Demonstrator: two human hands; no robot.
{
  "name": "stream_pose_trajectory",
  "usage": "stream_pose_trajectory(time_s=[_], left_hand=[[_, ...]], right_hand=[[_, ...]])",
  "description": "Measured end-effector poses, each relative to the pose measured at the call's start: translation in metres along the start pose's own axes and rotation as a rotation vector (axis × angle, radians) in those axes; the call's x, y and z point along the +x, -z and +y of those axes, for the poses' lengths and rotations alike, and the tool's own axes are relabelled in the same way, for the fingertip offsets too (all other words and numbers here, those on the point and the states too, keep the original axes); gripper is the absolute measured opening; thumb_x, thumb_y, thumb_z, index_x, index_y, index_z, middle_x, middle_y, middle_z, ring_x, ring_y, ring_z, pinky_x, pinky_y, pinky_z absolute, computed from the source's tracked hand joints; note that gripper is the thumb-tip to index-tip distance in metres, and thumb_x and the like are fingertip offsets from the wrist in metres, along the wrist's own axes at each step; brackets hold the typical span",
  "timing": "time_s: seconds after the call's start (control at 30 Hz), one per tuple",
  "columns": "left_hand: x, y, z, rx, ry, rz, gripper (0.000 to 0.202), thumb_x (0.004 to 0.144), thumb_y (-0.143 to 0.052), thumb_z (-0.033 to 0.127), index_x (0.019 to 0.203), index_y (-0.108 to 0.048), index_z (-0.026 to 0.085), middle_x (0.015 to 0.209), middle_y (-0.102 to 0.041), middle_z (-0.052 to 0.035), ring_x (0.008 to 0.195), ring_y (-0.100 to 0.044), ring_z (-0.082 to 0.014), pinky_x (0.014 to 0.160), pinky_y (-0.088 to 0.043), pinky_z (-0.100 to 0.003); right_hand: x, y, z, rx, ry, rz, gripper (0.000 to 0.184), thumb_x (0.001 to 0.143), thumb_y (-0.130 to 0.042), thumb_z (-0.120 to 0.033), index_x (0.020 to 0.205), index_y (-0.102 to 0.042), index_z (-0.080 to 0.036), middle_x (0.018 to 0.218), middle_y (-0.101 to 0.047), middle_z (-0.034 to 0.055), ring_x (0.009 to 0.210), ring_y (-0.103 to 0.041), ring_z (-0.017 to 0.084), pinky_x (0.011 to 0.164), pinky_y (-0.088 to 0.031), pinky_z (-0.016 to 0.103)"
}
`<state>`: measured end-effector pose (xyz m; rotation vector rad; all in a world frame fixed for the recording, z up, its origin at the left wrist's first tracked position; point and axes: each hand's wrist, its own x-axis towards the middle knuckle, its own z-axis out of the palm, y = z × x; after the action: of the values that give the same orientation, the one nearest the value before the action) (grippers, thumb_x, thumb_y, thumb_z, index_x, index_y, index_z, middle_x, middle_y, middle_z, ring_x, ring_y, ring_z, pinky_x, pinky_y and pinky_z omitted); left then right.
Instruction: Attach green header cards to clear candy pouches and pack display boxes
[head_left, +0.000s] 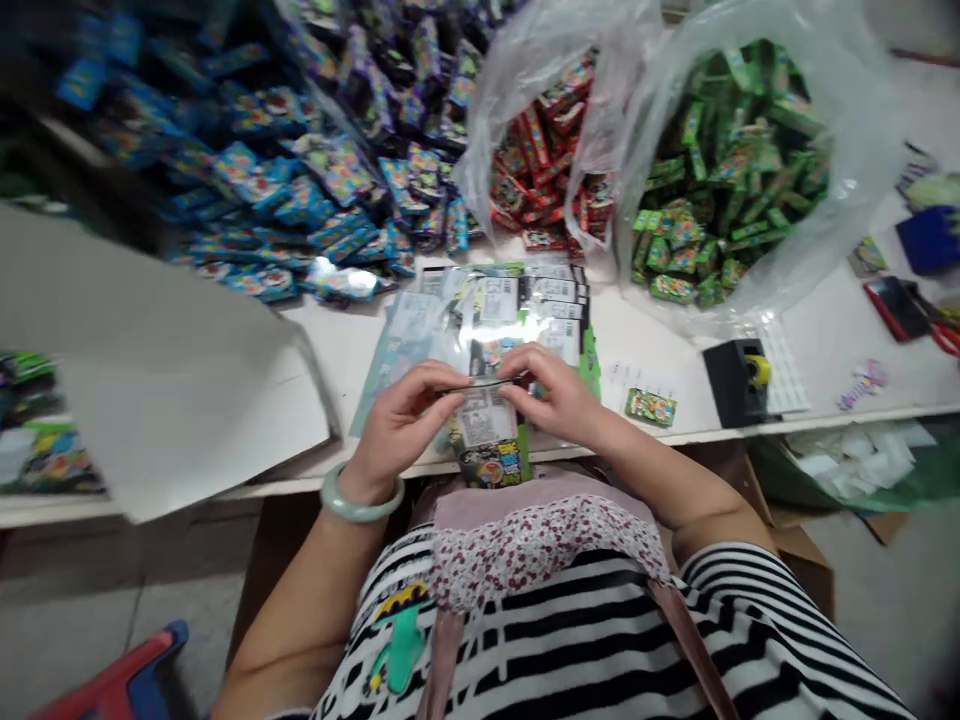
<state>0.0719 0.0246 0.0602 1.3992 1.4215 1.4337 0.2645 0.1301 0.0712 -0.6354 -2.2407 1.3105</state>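
Observation:
My left hand (pixel 401 425) and my right hand (pixel 555 395) pinch the top edge of a clear plastic sleeve (pixel 487 435) from either side, near the table's front edge. The sleeve has a white label and a green printed card at its bottom. A stack of similar clear sleeves (pixel 525 300) lies fanned out on the table just behind my hands. A single green packet (pixel 651 407) lies on the table to the right of my right hand. A pale green bangle (pixel 360 503) circles my left wrist.
A heap of blue packets (pixel 300 180) fills the back left. Clear bags hold red packets (pixel 547 160) and green packets (pixel 720 190). A black tape dispenser (pixel 739 380) stands right. A large cardboard flap (pixel 172 380) lies on the left.

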Motion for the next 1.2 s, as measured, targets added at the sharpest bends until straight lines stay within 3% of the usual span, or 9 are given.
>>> stream_pose_trajectory(time_s=[0.13, 0.23, 0.33, 0.43, 0.53, 0.8, 0.93, 1.03, 1.2], left_hand=[[0.009, -0.005, -0.013, -0.009, -0.018, 0.076, 0.006, 0.083, -0.074, 0.022, 0.086, -0.069, 0.021, 0.088, -0.072, -0.0016, 0.086, -0.067, -0.0141, 0.079, -0.056, -0.027], [0.015, -0.006, -0.020, 0.035, 0.003, 0.111, 0.010, 0.077, -0.077, 0.018, 0.082, -0.069, 0.021, 0.085, -0.073, -0.0012, 0.083, -0.068, -0.0145, 0.075, -0.056, -0.026], [0.017, -0.002, -0.024, 0.097, 0.064, 0.172, 0.014, 0.069, -0.079, 0.020, 0.078, -0.069, 0.023, 0.082, -0.074, -0.0006, 0.079, -0.069, -0.0165, 0.068, -0.057, -0.027], [0.019, 0.000, -0.029, 0.148, 0.067, 0.268, 0.017, 0.062, -0.082, 0.022, 0.072, -0.069, 0.023, 0.076, -0.073, 0.0005, 0.073, -0.068, -0.0171, 0.062, -0.056, -0.028], [0.022, -0.003, -0.033, 0.155, 0.058, 0.291, 0.018, 0.060, -0.083, 0.023, 0.070, -0.069, 0.023, 0.074, -0.073, 0.0006, 0.071, -0.067, -0.0165, 0.064, -0.056, -0.029], [0.020, -0.007, -0.026, 0.139, 0.049, 0.248, 0.021, 0.061, -0.084, 0.019, 0.076, -0.070, 0.024, 0.079, -0.074, 0.0005, 0.075, -0.068, -0.0174, 0.068, -0.055, -0.030], [0.020, -0.010, -0.027, 0.124, -0.066, 0.179, 0.016, 0.069, -0.081, 0.020, 0.078, -0.067, 0.020, 0.079, -0.073, -0.0008, 0.076, -0.067, -0.0155, 0.067, -0.054, -0.028], [0.020, -0.016, -0.025, 0.096, -0.151, 0.103, 0.013, 0.076, -0.077, 0.016, 0.081, -0.066, 0.019, 0.079, -0.069, 0.0000, 0.076, -0.065, -0.0123, 0.069, -0.053, -0.025], [0.018, -0.022, -0.015, 0.131, -0.188, 0.029, 0.009, 0.086, -0.070, 0.024, 0.087, -0.062, 0.020, 0.082, -0.065, -0.0010, 0.077, -0.063, -0.0125, 0.068, -0.051, -0.025]], right_hand=[[0.004, -0.006, 0.001, 0.026, 0.010, 0.011, 0.003, 0.096, -0.054, -0.021, 0.096, -0.057, -0.022, 0.104, -0.062, 0.0052, 0.107, -0.058, 0.016, 0.093, -0.051, 0.031], [-0.002, 0.006, 0.015, 0.160, -0.043, 0.035, 0.013, 0.094, -0.058, -0.022, 0.108, -0.060, -0.021, 0.115, -0.064, 0.0041, 0.111, -0.059, 0.015, 0.092, -0.052, 0.027], [-0.029, 0.048, 0.049, 0.144, -0.213, 0.179, 0.024, 0.091, -0.063, -0.027, 0.115, -0.062, -0.025, 0.120, -0.067, 0.0020, 0.105, -0.063, 0.015, 0.088, -0.054, 0.029], [-0.065, 0.104, 0.093, -0.252, -0.491, 0.437, 0.012, 0.088, -0.062, -0.019, 0.097, -0.071, -0.021, 0.101, -0.069, 0.0045, 0.087, -0.062, 0.016, 0.089, -0.050, 0.035], [-0.090, 0.139, 0.124, -0.485, -0.704, 0.355, 0.010, 0.083, -0.066, -0.017, 0.089, -0.074, -0.018, 0.095, -0.068, 0.0061, 0.083, -0.059, 0.017, 0.087, -0.047, 0.035], [-0.098, 0.135, 0.142, -0.313, -0.807, 0.244, 0.003, 0.079, -0.063, -0.017, 0.078, -0.066, -0.017, 0.075, -0.064, 0.0006, 0.071, -0.056, 0.013, 0.071, -0.044, 0.027], [-0.104, 0.148, 0.129, -0.049, -0.827, 0.291, 0.009, 0.081, -0.062, -0.025, 0.078, -0.058, -0.018, 0.075, -0.063, 0.0004, 0.069, -0.058, 0.012, 0.067, -0.049, 0.026], [-0.087, 0.141, 0.091, 0.180, -0.640, 0.311, 0.019, 0.077, -0.070, -0.033, 0.075, -0.056, -0.019, 0.072, -0.057, -0.0018, 0.069, -0.054, 0.011, 0.070, -0.049, 0.027], [-0.018, 0.087, 0.001, 0.277, -0.162, -0.046, 0.017, 0.087, -0.064, -0.035, 0.083, -0.057, -0.020, 0.081, -0.058, -0.0003, 0.075, -0.052, 0.012, 0.073, -0.044, 0.029]])
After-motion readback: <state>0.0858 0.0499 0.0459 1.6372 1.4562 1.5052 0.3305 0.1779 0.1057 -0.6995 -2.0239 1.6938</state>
